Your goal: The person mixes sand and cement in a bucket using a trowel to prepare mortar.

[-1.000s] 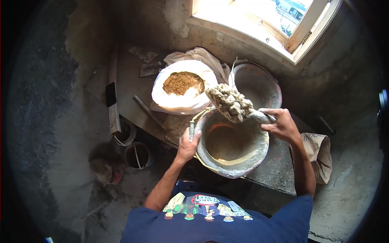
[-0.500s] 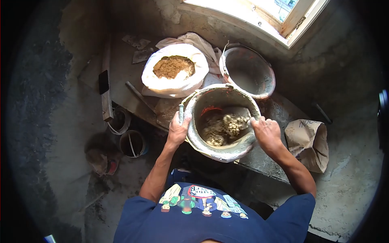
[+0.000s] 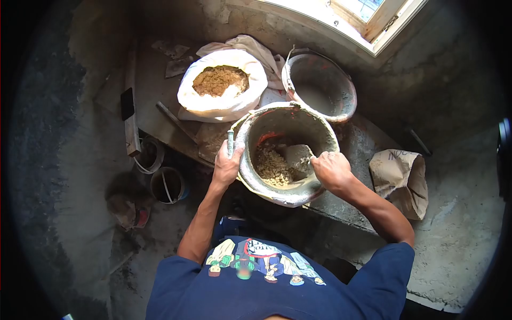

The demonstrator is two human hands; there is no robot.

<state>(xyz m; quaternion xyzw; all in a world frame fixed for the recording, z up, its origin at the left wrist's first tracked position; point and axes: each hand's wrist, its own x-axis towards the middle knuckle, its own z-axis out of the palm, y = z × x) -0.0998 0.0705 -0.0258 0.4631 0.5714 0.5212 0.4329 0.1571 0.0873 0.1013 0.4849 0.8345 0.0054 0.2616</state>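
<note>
A mortar-caked bucket point(image 3: 248, 181) stands in front of me, its mouth facing up. My left hand point(image 3: 227, 164) grips its left side, by the green handle grip point(image 3: 230, 140) of the wire bail. Closed around a trowel point(image 3: 297, 156), my right hand point(image 3: 333, 169) is over the right part of the bucket's mouth. The trowel's handle is hidden in the fist, and its grey blade reaches down into the bucket. Crumbly, yellowish-grey mortar mix point(image 3: 273, 164) lies at the bottom, beside and partly under the blade.
A white sack point(image 3: 194, 102) of brown sand sits behind, with a second crusted bucket point(image 3: 349, 96) to its right. A crumpled paper bag point(image 3: 394, 173) lies at right. Two small buckets point(image 3: 184, 189) stand lower at left, near a wooden board point(image 3: 131, 141). A window point(image 3: 368, 40) is above.
My right hand has moved left and inward with the trowel. The lump of mix on the blade has dropped off, leaving the blade mostly bare. My left hand keeps its hold.
</note>
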